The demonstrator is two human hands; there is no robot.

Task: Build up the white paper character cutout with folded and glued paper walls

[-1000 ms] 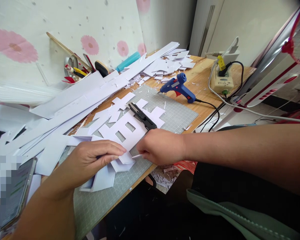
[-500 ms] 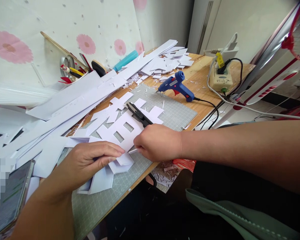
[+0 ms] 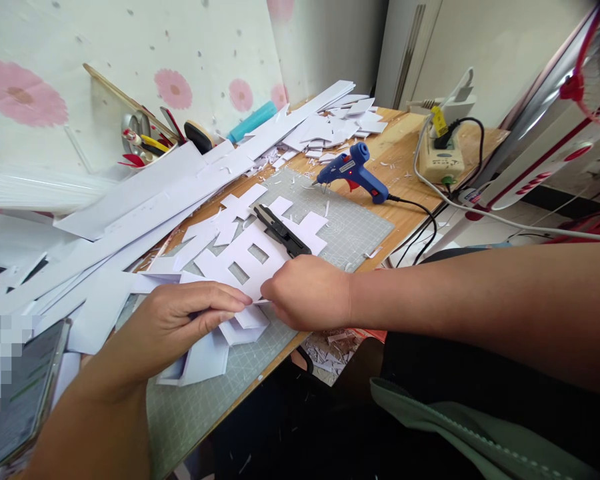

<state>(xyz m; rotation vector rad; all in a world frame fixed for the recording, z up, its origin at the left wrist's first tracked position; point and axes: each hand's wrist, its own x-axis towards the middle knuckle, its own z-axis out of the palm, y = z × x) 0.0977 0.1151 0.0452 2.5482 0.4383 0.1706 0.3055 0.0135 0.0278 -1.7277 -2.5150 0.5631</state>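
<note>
My left hand (image 3: 190, 317) pinches the edge of a folded white card piece (image 3: 205, 357) at the near side of the grey cutting mat (image 3: 275, 350). Close on its right, my right hand (image 3: 307, 293) is closed, with a thin white strip (image 3: 261, 302) between its fingertips, reaching the left fingertips. Beyond the hands lies a flat white card sheet (image 3: 250, 283) with rectangular cut-outs. A black utility knife (image 3: 280, 230) rests on it, its near end by my right knuckles.
A blue glue gun (image 3: 353, 173) stands at the mat's far right, its cord trailing right. Long white strips (image 3: 145, 200) and scraps (image 3: 325, 130) lie behind. A phone (image 3: 27, 393) is at left, a power strip (image 3: 443, 157) at the back right.
My right hand has moved slightly left, bringing the thin strip up to my left fingertips. My left hand has hardly moved.
</note>
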